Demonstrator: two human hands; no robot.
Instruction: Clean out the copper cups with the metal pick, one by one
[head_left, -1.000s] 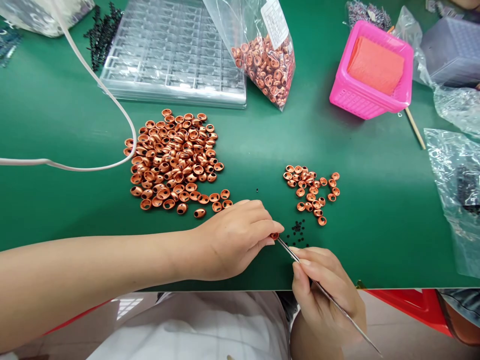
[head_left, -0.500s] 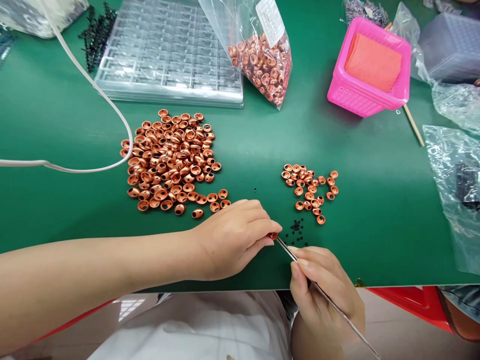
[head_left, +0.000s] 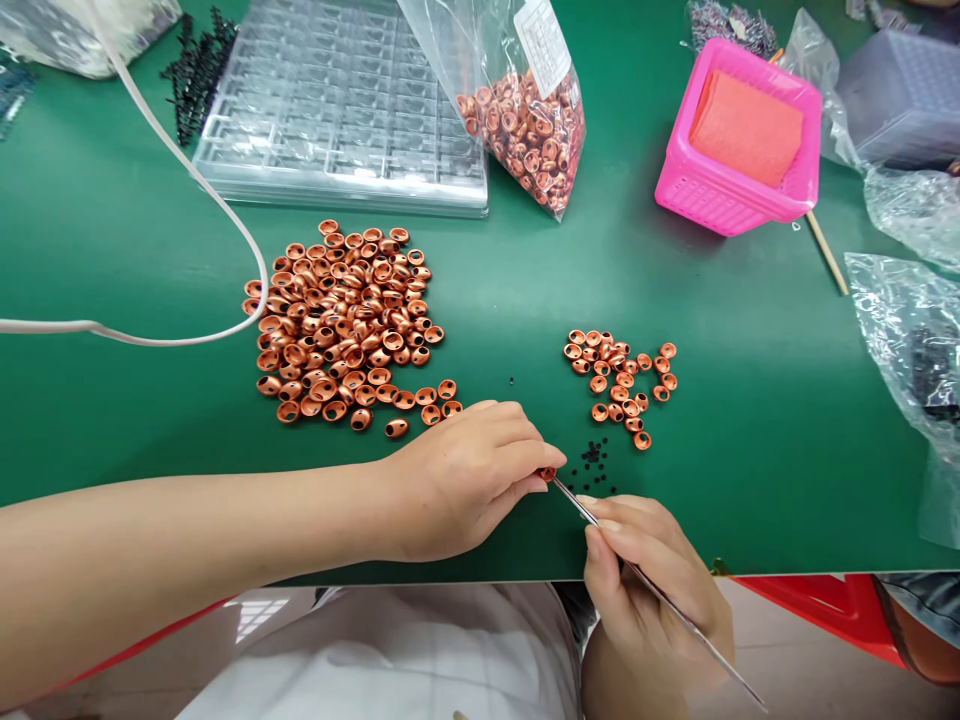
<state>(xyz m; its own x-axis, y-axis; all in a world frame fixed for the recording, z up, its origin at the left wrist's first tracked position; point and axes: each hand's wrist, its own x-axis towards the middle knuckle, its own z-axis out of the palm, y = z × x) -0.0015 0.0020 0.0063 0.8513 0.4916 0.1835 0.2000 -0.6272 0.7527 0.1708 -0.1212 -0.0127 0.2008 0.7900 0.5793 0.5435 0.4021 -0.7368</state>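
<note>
A clear bag (head_left: 459, 60) contained many copper-coloured cups (head_left: 532, 145); a pink basket (head_left: 697, 193) contained a flat orange piece (head_left: 746, 130). The left hand (head_left: 457, 490) was closed, its fingertips pinching one copper cup (head_left: 548, 473). The right hand (head_left: 660, 570) gripped a slim metal tool (head_left: 576, 502). The pinched cup lay at the tool's tip, just left of scattered black beads (head_left: 594, 453).

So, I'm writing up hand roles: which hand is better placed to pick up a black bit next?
Probably the right hand. It lies close to the black bits and holds a thin metal tool, while the left hand pinches a copper cup.
</note>
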